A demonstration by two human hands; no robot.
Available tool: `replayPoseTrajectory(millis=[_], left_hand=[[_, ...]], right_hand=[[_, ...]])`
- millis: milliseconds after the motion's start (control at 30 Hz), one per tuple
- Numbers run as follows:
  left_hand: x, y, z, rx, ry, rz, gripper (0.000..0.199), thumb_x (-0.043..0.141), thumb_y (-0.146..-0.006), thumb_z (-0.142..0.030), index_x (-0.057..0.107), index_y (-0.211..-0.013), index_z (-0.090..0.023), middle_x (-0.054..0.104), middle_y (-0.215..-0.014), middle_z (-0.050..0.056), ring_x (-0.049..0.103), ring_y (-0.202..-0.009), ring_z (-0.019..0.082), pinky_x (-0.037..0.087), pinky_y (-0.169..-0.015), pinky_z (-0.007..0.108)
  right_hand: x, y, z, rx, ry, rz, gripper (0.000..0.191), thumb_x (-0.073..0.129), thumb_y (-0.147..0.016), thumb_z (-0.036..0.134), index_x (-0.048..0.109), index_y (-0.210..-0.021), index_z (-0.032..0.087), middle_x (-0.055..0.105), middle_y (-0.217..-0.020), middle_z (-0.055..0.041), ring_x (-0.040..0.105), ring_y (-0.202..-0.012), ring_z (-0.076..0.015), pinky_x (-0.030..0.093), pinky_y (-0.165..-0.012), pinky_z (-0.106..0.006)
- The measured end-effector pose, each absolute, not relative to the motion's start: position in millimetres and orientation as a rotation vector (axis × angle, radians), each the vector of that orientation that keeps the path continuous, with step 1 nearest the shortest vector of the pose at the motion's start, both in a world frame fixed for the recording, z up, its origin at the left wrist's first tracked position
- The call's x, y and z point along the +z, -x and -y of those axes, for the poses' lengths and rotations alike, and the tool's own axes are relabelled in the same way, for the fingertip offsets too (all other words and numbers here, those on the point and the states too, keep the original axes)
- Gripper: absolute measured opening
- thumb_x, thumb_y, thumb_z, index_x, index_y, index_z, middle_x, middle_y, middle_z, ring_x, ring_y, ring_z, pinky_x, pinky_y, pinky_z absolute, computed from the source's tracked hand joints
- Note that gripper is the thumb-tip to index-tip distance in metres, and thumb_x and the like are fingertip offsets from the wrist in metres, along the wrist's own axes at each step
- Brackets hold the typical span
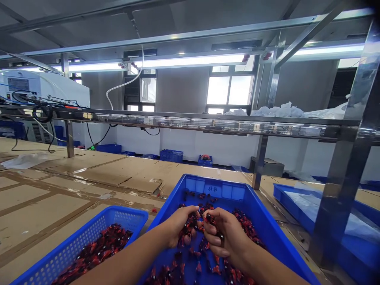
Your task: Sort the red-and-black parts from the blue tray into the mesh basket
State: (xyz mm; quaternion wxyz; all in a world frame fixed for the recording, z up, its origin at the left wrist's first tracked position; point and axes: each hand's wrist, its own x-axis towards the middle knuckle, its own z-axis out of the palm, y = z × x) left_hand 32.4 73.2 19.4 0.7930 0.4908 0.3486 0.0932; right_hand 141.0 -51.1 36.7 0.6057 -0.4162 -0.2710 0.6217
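Both my hands are over a large blue bin (219, 190) that holds many small, shiny red-and-black pieces (247, 227); their exact kind I cannot make out. My left hand (179, 225) is cupped palm-up around a cluster of these pieces, thumb stretched toward the right. Close beside it, my right hand (230, 237) has its fingers curled, with a dark glossy piece (208, 217) pinched near the thumb and index fingertip. More pieces lie scattered on the bin floor beneath both hands. To the left, a perforated blue basket (130, 213) contains a heap of similar pieces (101, 249).
Taped cardboard (118, 174) covers the table. A metal post (335, 198) rises at the right, before another blue tray (282, 194) with white plastic sheeting. A metal shelf rail (184, 120) crosses ahead, and a white machine (59, 87) stands on it at the left.
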Motion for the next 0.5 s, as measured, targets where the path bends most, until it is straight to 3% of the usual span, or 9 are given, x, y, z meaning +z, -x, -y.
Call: replayPoseTrajectory(millis=[200, 333, 400, 500], left_hand=[[22.1, -31.9, -69.0, 0.216, -1.187, -0.758, 0.036, 0.057, -0.077, -0.054, 0.057, -0.08, -0.018, 0.057, -0.065, -0.001, 0.045, -0.04, 0.006, 0.018, -0.033, 0.014], [24.6, -31.1, -66.1, 0.24, -1.248, -0.74, 0.036, 0.056, -0.077, -0.055, 0.057, -0.079, -0.019, 0.058, -0.066, -0.001, 0.044, -0.04, 0.007, 0.018, -0.033, 0.015], [25.3, -31.2, -64.2, 0.239, -1.239, -0.748, 0.037, 0.056, -0.077, -0.056, 0.056, -0.075, -0.019, 0.055, -0.061, -0.001, 0.043, -0.039, 0.007, 0.019, -0.034, 0.015], [25.7, -32.5, -60.0, 0.226, -1.203, -0.774, 0.04, 0.053, -0.079, -0.056, 0.055, -0.068, -0.018, 0.048, -0.053, -0.003, 0.039, -0.037, 0.007, 0.02, -0.034, 0.015]], right_hand=[[36.3, -143.2, 51.4, 1.47, 0.878, 0.599, 0.017, 0.051, -0.075, 0.036, 0.049, -0.071, 0.019, 0.04, -0.057, 0.0054, 0.029, -0.039, -0.0064, 0.011, -0.03, -0.017], [37.6, -141.8, 53.0, 1.435, 0.89, 0.644, 0.017, 0.052, -0.073, 0.035, 0.053, -0.08, 0.019, 0.052, -0.072, 0.0022, 0.034, -0.042, -0.0051, 0.007, -0.031, -0.016], [36.3, -139.2, 52.8, 1.305, 1.007, 0.77, 0.015, 0.054, -0.073, 0.033, 0.053, -0.08, 0.019, 0.05, -0.069, 0.0043, 0.029, -0.04, -0.0045, 0.008, -0.033, -0.017], [32.2, -133.7, 51.9, 0.831, 1.334, 1.13, 0.014, 0.062, -0.074, 0.032, 0.057, -0.079, 0.02, 0.039, -0.056, 0.0084, 0.03, -0.044, -0.0066, 0.021, -0.04, -0.019]])
